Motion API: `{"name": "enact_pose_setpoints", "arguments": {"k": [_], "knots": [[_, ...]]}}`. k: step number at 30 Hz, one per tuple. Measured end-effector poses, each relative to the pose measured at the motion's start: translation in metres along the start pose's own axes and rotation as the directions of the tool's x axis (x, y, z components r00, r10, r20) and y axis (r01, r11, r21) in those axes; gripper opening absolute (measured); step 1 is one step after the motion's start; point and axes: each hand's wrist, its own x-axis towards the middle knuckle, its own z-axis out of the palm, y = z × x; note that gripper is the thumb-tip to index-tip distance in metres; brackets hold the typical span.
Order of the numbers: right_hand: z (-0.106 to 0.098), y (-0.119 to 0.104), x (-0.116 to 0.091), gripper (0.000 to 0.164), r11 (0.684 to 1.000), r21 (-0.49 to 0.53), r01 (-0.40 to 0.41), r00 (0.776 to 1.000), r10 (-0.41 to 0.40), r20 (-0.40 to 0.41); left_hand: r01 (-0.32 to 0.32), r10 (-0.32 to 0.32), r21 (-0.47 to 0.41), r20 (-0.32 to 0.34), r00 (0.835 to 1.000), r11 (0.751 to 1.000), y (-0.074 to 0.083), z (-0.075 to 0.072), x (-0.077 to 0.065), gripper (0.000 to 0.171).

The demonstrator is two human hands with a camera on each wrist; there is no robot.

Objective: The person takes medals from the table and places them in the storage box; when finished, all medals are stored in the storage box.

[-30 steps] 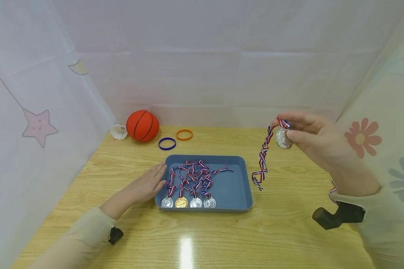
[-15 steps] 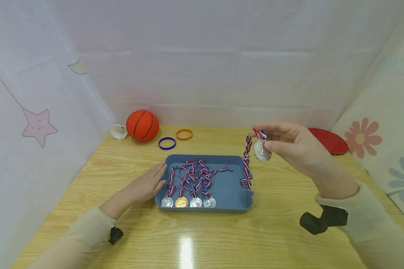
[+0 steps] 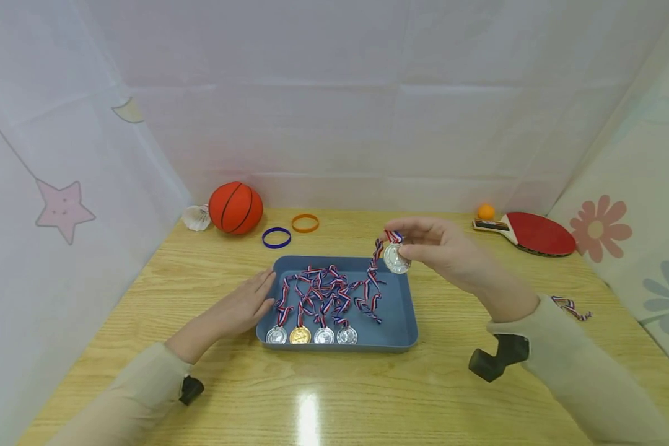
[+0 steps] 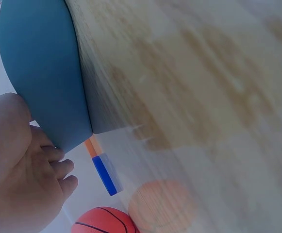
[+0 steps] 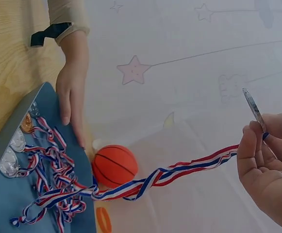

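My right hand pinches a silver medal by its edge, near the top of its ribbon. The red, white and blue ribbon dangles in a twisted length over the right part of a blue-grey tray. Along the tray's front wall lie silver medals and one gold medal in a row, their tangled ribbons spread behind them. With fingers straight, my left hand rests against the tray's left side; the left wrist view shows it at the tray wall.
A red basketball and a shuttlecock sit at the back left, by a blue wristband and an orange wristband. At the back right are a table tennis bat and an orange ball. Another ribbon shows beside the right sleeve.
My right hand has carried the silver medal leftward and lower, from right of the tray to above its right part. The bat and ball have come into sight. My left hand has stayed still.
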Motion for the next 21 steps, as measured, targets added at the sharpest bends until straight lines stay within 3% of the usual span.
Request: {"name": "enact_pose_setpoints", "arguments": {"k": [7,21], "knots": [[0.001,0.029,0.013,0.038,0.988,-0.1,-0.116,0.992,0.111,-0.059,0.004,-0.004,0.003,0.007,1.0,1.0,0.0,0.0,0.0,0.055],[0.001,0.08,0.015,0.042,0.942,-0.212,-0.262,0.965,0.26,-0.038,0.009,-0.009,0.007,0.021,1.0,1.0,0.0,-0.002,0.0,0.056]]}}
